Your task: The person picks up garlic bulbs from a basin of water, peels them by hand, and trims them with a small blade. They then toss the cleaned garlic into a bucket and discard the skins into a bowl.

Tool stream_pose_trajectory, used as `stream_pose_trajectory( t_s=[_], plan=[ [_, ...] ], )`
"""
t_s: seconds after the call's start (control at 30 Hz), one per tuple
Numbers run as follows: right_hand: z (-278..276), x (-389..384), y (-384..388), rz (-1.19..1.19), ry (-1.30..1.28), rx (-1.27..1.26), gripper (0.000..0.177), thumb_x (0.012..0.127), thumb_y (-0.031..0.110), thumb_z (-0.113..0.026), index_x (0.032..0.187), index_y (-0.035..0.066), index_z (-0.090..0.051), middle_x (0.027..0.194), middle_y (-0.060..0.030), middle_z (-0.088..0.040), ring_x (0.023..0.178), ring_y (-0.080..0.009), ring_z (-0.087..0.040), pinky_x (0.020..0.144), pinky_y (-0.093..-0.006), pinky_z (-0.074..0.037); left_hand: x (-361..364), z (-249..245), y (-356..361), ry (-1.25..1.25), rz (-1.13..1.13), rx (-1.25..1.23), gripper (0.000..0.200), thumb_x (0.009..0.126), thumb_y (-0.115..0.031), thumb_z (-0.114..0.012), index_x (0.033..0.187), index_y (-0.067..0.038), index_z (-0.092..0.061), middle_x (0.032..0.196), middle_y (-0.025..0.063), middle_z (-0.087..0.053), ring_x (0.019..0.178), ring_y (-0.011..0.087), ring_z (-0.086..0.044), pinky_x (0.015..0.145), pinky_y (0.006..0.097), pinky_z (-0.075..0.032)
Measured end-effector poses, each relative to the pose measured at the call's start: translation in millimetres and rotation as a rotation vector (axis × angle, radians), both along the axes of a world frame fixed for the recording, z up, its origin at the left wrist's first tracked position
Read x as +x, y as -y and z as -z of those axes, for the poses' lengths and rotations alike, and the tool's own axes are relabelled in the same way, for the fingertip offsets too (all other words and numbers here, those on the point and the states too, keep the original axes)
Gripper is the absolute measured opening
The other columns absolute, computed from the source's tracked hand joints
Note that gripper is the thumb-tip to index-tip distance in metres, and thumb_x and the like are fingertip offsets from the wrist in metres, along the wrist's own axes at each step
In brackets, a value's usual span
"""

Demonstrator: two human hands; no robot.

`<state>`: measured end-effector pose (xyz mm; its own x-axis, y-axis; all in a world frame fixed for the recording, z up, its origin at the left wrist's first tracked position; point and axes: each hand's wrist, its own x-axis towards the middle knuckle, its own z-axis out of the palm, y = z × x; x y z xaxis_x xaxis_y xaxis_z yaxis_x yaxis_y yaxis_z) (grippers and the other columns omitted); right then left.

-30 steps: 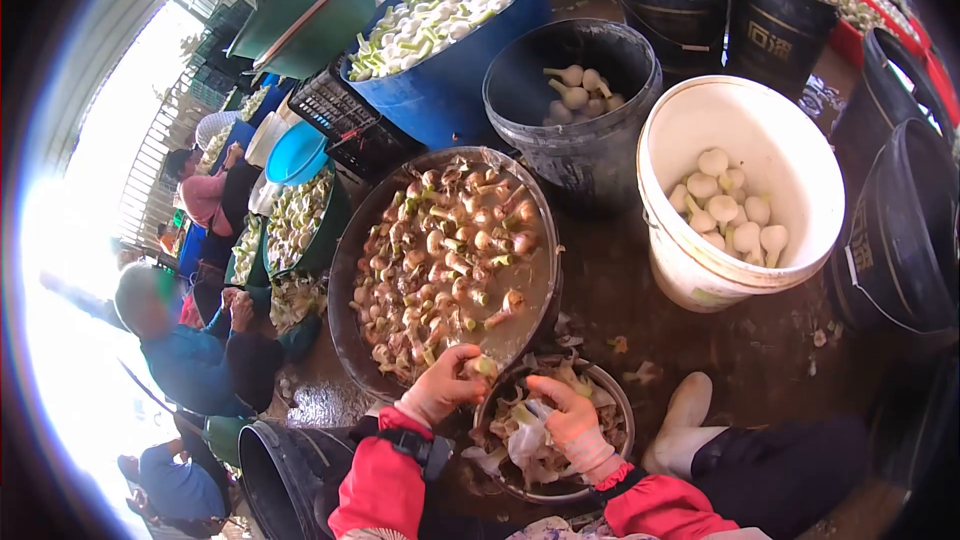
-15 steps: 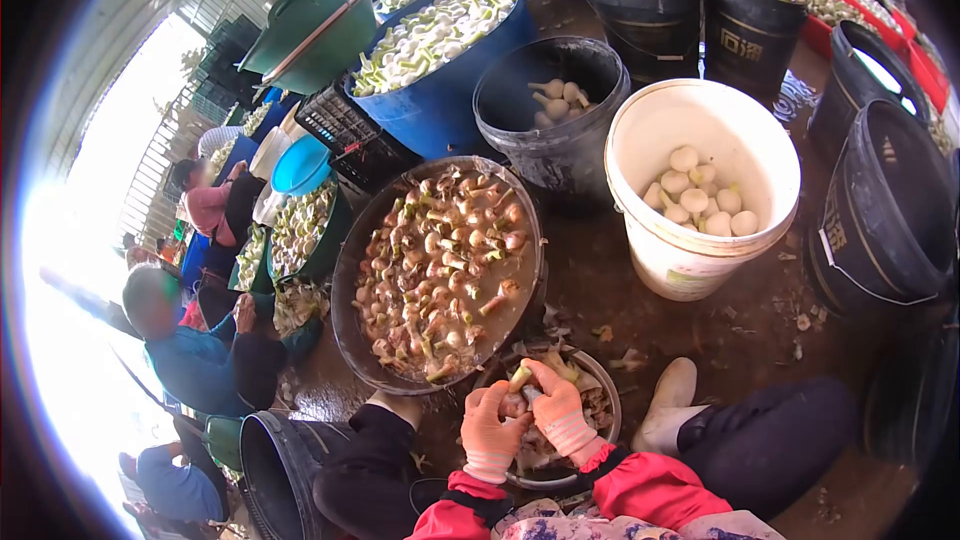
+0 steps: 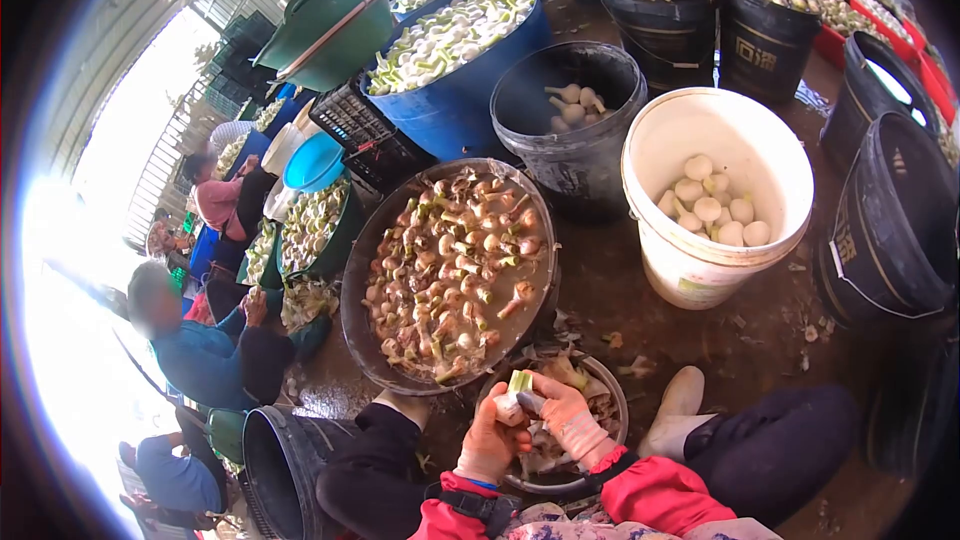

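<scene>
My left hand [image 3: 487, 443], in an orange glove, is closed around a garlic bulb [image 3: 509, 408] whose cut green stem points up. Closed too, my gloved right hand [image 3: 568, 418] presses against the bulb and stem from the right. A short grey blade, apparently of a small knife [image 3: 532, 403], shows at its fingertips; the handle is hidden. Beneath both hands is a round basin [image 3: 617, 402] with peeled skins and scraps in it. Just beyond stands a wide tub [image 3: 349, 312] of unpeeled garlic in murky water.
A white bucket [image 3: 680, 258] with peeled bulbs stands at the right, a black bucket [image 3: 560, 160] with a few bulbs behind it. Blue tubs [image 3: 450, 125] of garlic fill the back. Other people [image 3: 205, 360] sit at the left. Dark buckets [image 3: 890, 230] line the right edge.
The green stem on the bulb now looks shorter and wider, and its pale outer layers are more exposed. My hands have shifted only slightly; the whole view has moved a little.
</scene>
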<state>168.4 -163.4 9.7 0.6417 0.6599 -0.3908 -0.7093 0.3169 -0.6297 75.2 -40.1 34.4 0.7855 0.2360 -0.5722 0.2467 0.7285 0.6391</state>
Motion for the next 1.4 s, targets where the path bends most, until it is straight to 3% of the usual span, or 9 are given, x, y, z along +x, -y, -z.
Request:
stream_pose_trajectory(
  t_s=[0.07, 0.17, 0.2, 0.3, 0.57, 0.77, 1.1, 1.3, 1.4],
  plan=[
    [3, 2, 0, 0.005, -0.124, 0.013, 0.037, 0.087, -0.001, -0.057, 0.125, 0.001, -0.057, 0.11, -0.0055, -0.063, 0.093, -0.0117, -0.06, 0.08, -0.0235, -0.049, 1, -4, 2, -0.1, 0.078, 0.233, 0.078, 0.083, -0.052, -0.063, 0.141, -0.012, -0.032, 0.089, 0.0078, -0.058, 0.066, 0.0231, -0.062, 0.059, 0.0377, -0.053],
    [15, -3, -3, 0.06, -0.029, -0.068, 0.029, 0.087, 0.0, -0.058, 0.115, 0.0, -0.062, 0.101, -0.0039, -0.065, 0.085, -0.0109, -0.06, 0.076, -0.0251, -0.05, 5, 5, 0, 0.143, 0.281, 1.431, 0.085, 0.079, -0.046, -0.071, 0.143, -0.008, -0.029, 0.098, 0.0087, -0.059, 0.072, 0.0212, -0.063, 0.062, 0.0367, -0.055],
    [8, 1, 0, 0.058, -0.03, -0.07, 0.029, 0.087, 0.0, -0.058, 0.115, 0.0, -0.062, 0.101, -0.0039, -0.065, 0.085, -0.0109, -0.06, 0.076, -0.0251, -0.05, 8, -1, 3, 0.141, 0.279, 1.428, 0.085, 0.079, -0.046, -0.071, 0.143, -0.008, -0.029, 0.098, 0.0087, -0.059, 0.072, 0.0212, -0.063, 0.062, 0.0367, -0.055],
    [-7, 6, 6, 0.097, -0.212, 0.153, 0.023, 0.087, 0.0, -0.056, 0.109, 0.001, -0.064, 0.095, -0.0023, -0.065, 0.08, -0.0092, -0.06, 0.07, -0.0239, -0.05, 16, -14, 2, 0.01, -0.041, 0.114, 0.065, 0.087, -0.049, -0.058, 0.135, -0.009, -0.039, 0.099, 0.0099, -0.062, 0.081, 0.0244, -0.065, 0.062, 0.0375, -0.056],
    [-7, -3, 0, 0.022, 0.246, -0.177, 0.022, 0.086, 0.008, -0.06, 0.107, 0.003, -0.065, 0.099, -0.0031, -0.065, 0.088, -0.0097, -0.059, 0.075, -0.0245, -0.049, 6, -2, 27, 0.02, -0.198, 0.517, 0.075, 0.081, -0.056, -0.064, 0.134, -0.012, -0.032, 0.116, 0.0067, -0.053, 0.106, 0.0244, -0.055, 0.087, 0.0454, -0.05],
    [-31, -9, -2, -0.35, 0.215, -0.234, 0.03, 0.082, -0.004, -0.049, 0.105, 0.005, -0.066, 0.088, -0.0031, -0.065, 0.079, -0.0094, -0.06, 0.069, -0.0251, -0.048, 11, -21, 19, -0.157, -0.154, 0.906, 0.079, 0.07, -0.055, -0.076, 0.119, -0.003, -0.043, 0.096, 0.0049, -0.054, 0.078, 0.0113, -0.052, 0.065, 0.0256, -0.048],
    [-6, 7, 7, -0.213, 0.068, -0.19, 0.014, 0.086, 0.006, -0.059, 0.097, 0.004, -0.069, 0.079, -0.0027, -0.065, 0.064, -0.0086, -0.059, 0.055, -0.0234, -0.049, -3, -33, 11, -0.085, 0.014, 0.513, 0.066, 0.073, -0.065, -0.066, 0.1, -0.005, -0.059, 0.077, 0.0061, -0.064, 0.056, 0.0103, -0.055, 0.045, 0.0212, -0.041],
    [42, 21, 16, -0.224, 0.375, -0.62, 0.025, 0.08, 0.007, -0.062, 0.105, 0.004, -0.066, 0.094, -0.0102, -0.068, 0.085, -0.0194, -0.064, 0.077, -0.0289, -0.05, -27, -54, -2, -0.02, 0.076, 0.494, 0.065, 0.079, -0.058, -0.065, 0.113, -0.003, -0.058, 0.088, 0.0069, -0.066, 0.069, 0.0134, -0.061, 0.062, 0.0264, -0.05],
    [29, 5, 10, -0.347, 1.043, -0.527, 0.031, 0.081, 0.005, -0.059, 0.112, 0.004, -0.063, 0.109, -0.0134, -0.065, 0.099, -0.0239, -0.062, 0.087, -0.0296, -0.047, -33, -36, -13, -0.048, 0.068, 0.597, 0.059, 0.082, -0.043, -0.07, 0.119, 0.0, -0.056, 0.091, 0.0041, -0.063, 0.077, 0.0107, -0.059, 0.071, 0.0235, -0.048]
  ],
)
